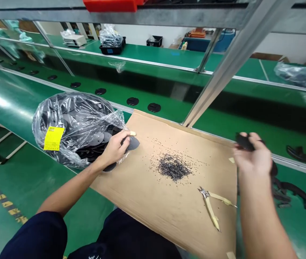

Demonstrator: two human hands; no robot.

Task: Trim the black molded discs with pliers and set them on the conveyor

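Observation:
My left hand (116, 147) is closed on the edge of a flat dark grey plastic disc (133, 143), at the mouth of a clear plastic bag (73, 108). A pale yellow cover sits on one of its fingertips. More black and grey discs (96, 139) lie inside the bag, which carries a yellow label (54, 138). Off to the right, my right hand (254, 156) is raised past the cardboard's edge, its fingers curled round a black plastic part (245, 141). Motion blur hides that part's exact shape.
A cardboard sheet (142, 190) bears a pile of tiny black bits (174, 167) and yellow-handled nippers (211, 205). Behind it, black parts (154, 107) stand in a row on a green conveyor belt (169, 97). A metal post (223, 72) rises at its back edge. Black pieces (295, 194) lie right.

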